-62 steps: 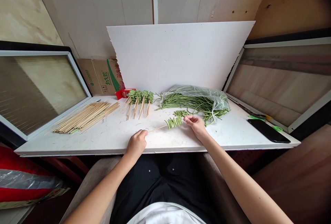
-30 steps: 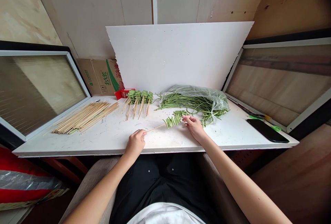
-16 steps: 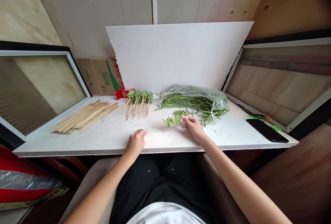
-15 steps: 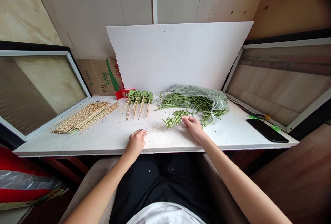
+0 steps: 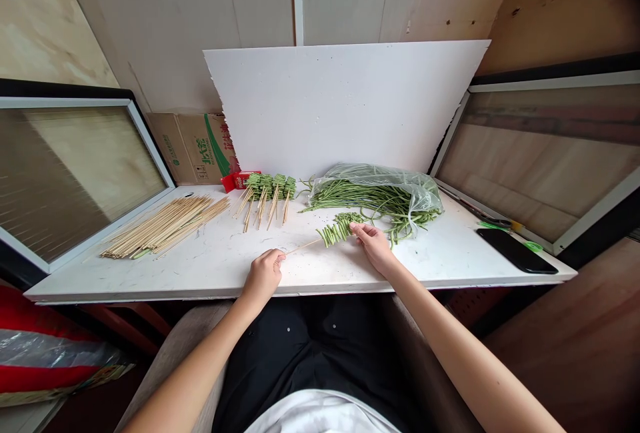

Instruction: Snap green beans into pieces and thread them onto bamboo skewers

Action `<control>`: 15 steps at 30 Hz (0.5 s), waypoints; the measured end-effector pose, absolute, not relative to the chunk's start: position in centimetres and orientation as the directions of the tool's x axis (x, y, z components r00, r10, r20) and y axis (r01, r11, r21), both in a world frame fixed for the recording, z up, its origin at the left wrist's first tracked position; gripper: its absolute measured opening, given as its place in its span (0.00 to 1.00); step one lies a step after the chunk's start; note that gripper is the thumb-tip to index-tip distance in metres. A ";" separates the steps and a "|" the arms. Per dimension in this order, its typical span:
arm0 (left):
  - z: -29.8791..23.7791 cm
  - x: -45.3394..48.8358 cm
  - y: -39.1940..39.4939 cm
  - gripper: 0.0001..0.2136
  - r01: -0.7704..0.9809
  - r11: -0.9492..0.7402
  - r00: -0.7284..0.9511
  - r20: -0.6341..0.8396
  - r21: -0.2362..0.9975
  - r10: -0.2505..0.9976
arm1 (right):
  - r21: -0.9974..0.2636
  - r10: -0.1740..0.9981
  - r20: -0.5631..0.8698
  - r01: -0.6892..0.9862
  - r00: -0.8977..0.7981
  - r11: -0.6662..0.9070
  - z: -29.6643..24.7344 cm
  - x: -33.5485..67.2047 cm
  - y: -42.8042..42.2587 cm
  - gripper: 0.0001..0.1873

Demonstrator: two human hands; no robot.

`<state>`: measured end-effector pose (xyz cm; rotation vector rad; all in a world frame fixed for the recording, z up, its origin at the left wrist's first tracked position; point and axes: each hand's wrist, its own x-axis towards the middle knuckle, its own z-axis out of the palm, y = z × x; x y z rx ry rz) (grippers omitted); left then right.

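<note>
My left hand (image 5: 265, 273) pinches the bare end of a thin bamboo skewer (image 5: 303, 246) just above the table's front edge. Short cut pieces of green bean (image 5: 334, 234) are threaded side by side along the skewer's other half. At that far end my right hand (image 5: 373, 244) is closed, thumb and fingertips on a bean piece; the skewer's tip is hidden by the fingers. Behind it lies a small pile of cut beans (image 5: 349, 218). A clear plastic bag (image 5: 385, 174) full of long green beans (image 5: 350, 194) lies farther back, some spilling out.
Loose bamboo skewers (image 5: 165, 225) lie on the left of the white table (image 5: 200, 280). Filled bean skewers (image 5: 271, 188) are stacked at the back, near a red packet (image 5: 235, 181) and a cardboard box (image 5: 193, 146). On the right are a black phone (image 5: 517, 251) and scissors (image 5: 493, 218).
Both hands stay almost in place with the skewer between them. The skewer and bean pieces have shifted very slightly to the right.
</note>
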<state>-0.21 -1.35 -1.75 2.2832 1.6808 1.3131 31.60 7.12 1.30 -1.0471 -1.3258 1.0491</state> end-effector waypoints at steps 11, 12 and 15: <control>-0.2 -3.3 -0.7 0.16 0.840 -0.352 0.053 0.584 0.413 0.810 | -0.974 0.976 0.211 -0.069 0.051 0.214 1.2 32.1 7.5 0.26; 0.0 -4.2 -0.5 0.15 0.846 -0.347 0.044 0.595 0.405 0.803 | -0.974 0.975 0.214 -0.060 0.051 0.217 1.2 32.0 7.6 0.26; 0.4 -6.9 0.0 0.14 0.864 -0.329 0.031 0.612 0.381 0.790 | -0.974 0.975 0.216 -0.057 0.054 0.219 1.0 32.0 7.7 0.25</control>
